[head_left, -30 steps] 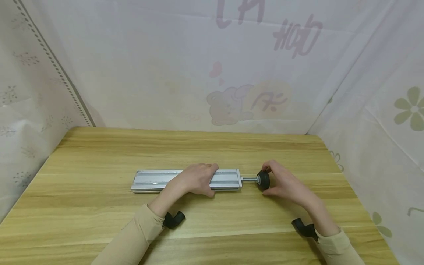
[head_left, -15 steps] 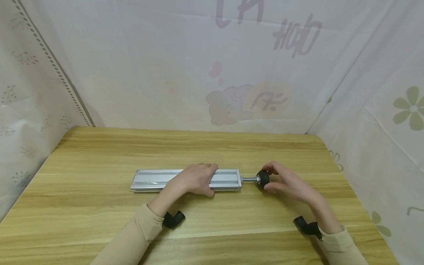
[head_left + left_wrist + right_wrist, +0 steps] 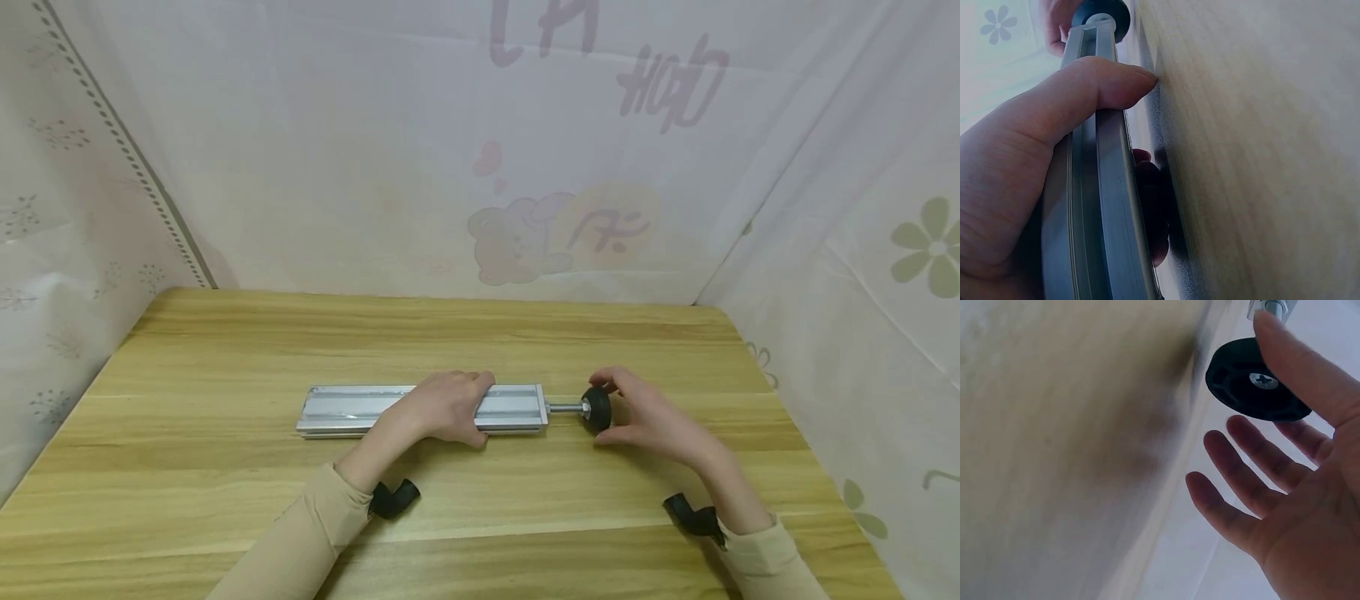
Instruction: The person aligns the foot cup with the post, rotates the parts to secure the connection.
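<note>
A silver aluminium profile (image 3: pixel 341 406) lies lengthwise over the wooden table. My left hand (image 3: pixel 444 406) grips it across the top, thumb on the near side and fingers round the far side; the left wrist view shows the thumb (image 3: pixel 1094 87) wrapped over the slotted face. From the profile's right end cap sticks a threaded stud (image 3: pixel 564 408) with a nut, carrying a black levelling foot (image 3: pixel 597 410). My right hand (image 3: pixel 652 418) pinches the foot's round base between thumb and index finger. In the right wrist view a cross-head screw (image 3: pixel 1264 381) shows in its underside, and the other fingers are spread loosely.
The wooden table (image 3: pixel 480 342) reaches back to a printed cloth (image 3: pixel 360 167) hung behind it, with more cloth at both sides. Black curved pieces (image 3: pixel 395 498) stick out at both sleeve cuffs.
My right thumb and fingers have shifted round the foot's rim, thumb moving up and then back down. The left hand and the profile have stayed in place.
</note>
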`<action>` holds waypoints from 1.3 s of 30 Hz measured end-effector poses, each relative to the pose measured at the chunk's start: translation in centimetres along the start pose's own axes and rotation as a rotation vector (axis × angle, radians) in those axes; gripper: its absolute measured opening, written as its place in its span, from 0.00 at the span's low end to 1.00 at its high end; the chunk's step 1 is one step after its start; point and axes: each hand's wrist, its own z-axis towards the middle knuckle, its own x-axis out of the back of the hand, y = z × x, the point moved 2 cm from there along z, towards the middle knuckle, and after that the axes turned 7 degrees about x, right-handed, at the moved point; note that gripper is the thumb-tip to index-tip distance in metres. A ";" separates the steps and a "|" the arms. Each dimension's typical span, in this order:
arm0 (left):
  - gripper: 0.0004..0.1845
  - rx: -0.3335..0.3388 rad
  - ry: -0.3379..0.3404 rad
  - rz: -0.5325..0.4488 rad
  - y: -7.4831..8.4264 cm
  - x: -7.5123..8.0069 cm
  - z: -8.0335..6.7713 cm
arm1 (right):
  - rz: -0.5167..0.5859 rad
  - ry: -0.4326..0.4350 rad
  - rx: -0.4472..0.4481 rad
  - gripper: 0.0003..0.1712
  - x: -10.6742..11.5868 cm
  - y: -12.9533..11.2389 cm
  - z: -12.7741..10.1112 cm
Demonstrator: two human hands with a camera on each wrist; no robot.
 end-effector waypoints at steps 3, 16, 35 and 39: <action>0.31 -0.001 0.000 -0.001 0.0 0.0 0.0 | -0.015 0.021 0.016 0.43 -0.1 -0.2 -0.1; 0.33 0.005 0.000 -0.005 -0.1 0.0 -0.1 | 0.033 0.003 0.032 0.36 0.2 -0.4 -0.3; 0.33 0.007 0.002 -0.015 0.0 0.1 0.0 | -0.038 -0.001 0.011 0.45 0.0 -0.6 0.0; 0.33 0.007 -0.003 -0.005 0.1 0.2 -0.1 | -0.025 0.014 0.006 0.41 -0.2 -0.5 0.0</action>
